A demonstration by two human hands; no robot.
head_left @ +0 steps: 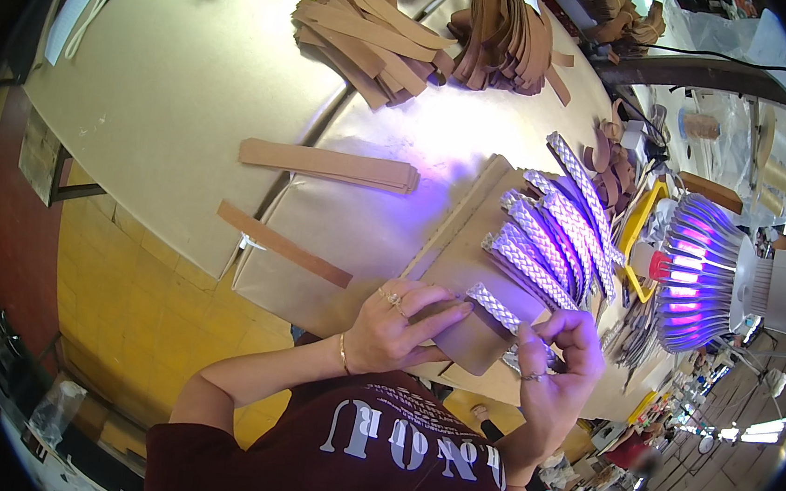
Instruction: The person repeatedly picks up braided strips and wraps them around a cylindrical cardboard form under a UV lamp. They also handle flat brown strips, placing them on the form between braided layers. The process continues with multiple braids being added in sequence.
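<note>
My left hand presses flat on a brown cardboard board, its fingertips on the near end of a braided silver strip. My right hand pinches the other end of that same strip between thumb and fingers, with another bit of silver braid under it. Several more braided silver strips lie fanned out on the board just beyond, lit purple by a lamp.
A round lamp with purple light stands at the right. Brown leather strips lie loose, in a pile and in a bundle on the cardboard-covered table. A yellow tool lies by the lamp.
</note>
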